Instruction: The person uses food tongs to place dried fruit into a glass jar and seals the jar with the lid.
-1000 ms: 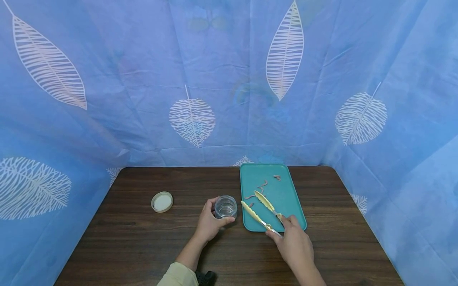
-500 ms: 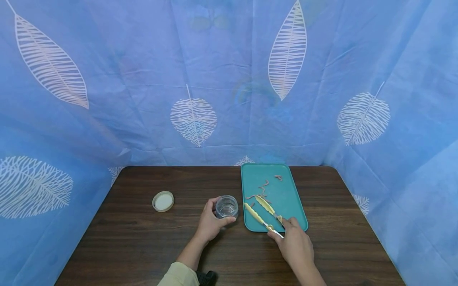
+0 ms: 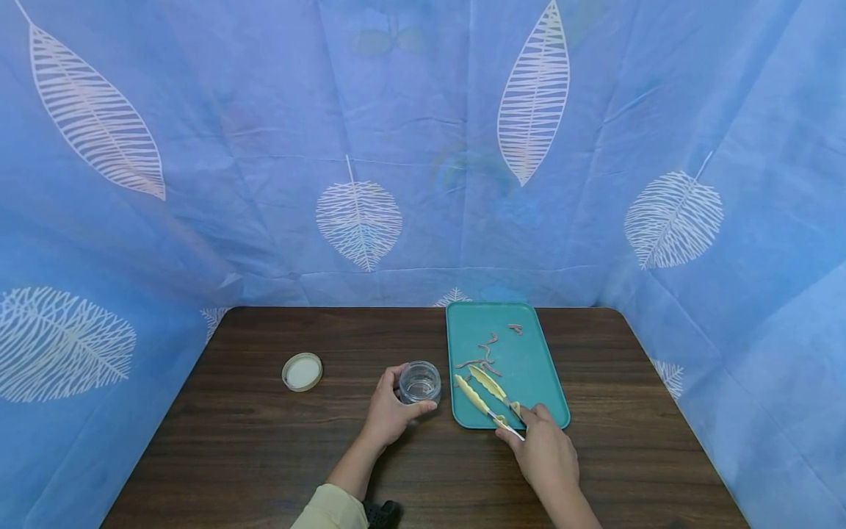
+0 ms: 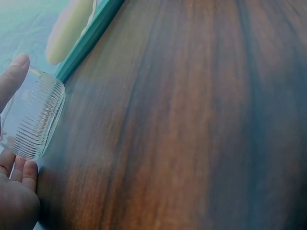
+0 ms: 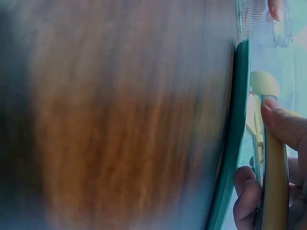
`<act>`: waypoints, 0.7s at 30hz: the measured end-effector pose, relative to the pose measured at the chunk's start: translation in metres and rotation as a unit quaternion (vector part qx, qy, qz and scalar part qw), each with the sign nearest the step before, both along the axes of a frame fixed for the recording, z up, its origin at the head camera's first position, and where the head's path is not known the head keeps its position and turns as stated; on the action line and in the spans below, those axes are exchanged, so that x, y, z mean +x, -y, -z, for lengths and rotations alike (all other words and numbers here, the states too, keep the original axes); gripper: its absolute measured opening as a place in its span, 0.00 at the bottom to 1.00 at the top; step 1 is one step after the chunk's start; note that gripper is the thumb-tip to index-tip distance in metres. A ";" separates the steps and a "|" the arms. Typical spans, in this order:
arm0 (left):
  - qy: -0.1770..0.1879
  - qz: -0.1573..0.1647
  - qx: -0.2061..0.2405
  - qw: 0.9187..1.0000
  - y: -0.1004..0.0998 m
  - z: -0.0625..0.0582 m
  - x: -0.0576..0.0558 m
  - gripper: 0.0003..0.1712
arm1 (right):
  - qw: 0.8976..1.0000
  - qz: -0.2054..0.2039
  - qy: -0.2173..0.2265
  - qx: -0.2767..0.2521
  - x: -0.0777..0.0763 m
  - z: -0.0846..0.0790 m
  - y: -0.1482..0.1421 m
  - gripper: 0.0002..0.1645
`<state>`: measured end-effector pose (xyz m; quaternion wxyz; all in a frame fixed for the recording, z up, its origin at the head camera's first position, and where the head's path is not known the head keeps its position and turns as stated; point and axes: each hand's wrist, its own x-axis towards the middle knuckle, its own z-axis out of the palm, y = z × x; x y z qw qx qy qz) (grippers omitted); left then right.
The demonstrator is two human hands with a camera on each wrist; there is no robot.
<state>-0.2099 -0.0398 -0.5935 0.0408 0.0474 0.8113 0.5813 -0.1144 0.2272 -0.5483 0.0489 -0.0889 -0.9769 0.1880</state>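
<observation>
My left hand (image 3: 386,413) grips a small clear ribbed jar (image 3: 419,382) round its side, thumb in front and fingers behind. The jar stands upright and lidless left of a teal tray (image 3: 542,389). In my right hand (image 3: 547,450) is a pair of tongs (image 3: 487,382) with yellow scalloped tips, spread apart low over the tray's near left part. A small pink worm-like piece (image 3: 468,378) shows between the tips. Several more pink worm-like strands (image 3: 487,354) lie farther back on the tray. The right wrist view shows my thumb pressing along a tong arm (image 5: 276,182).
A round lid (image 3: 302,372) with a pale inside lies on the dark wooden table (image 3: 231,441), left of the jar. One small pink clump (image 3: 515,328) sits near the tray's far edge. Blue cloth (image 3: 423,147) with leaf prints hangs behind and at both sides.
The tong tips have drawn closer together and moved slightly towards me over the tray, around the small pink piece. My left hand and the jar have stayed in place.
</observation>
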 end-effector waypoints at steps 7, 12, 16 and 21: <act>0.001 -0.001 0.001 1.000 -0.001 0.000 0.000 0.52 | 1.000 0.001 0.003 0.000 -0.002 0.004 -0.002 0.40; -0.003 -0.001 -0.004 1.000 -0.002 0.001 0.000 0.52 | 1.000 0.002 -0.002 0.005 -0.004 0.006 -0.004 0.38; -0.009 0.002 -0.008 1.000 -0.002 0.000 0.000 0.52 | 1.000 0.004 -0.002 0.006 -0.005 0.007 -0.005 0.37; -0.004 -0.001 -0.007 1.000 -0.002 0.000 0.000 0.52 | 1.000 0.010 0.000 0.007 -0.005 0.007 -0.005 0.34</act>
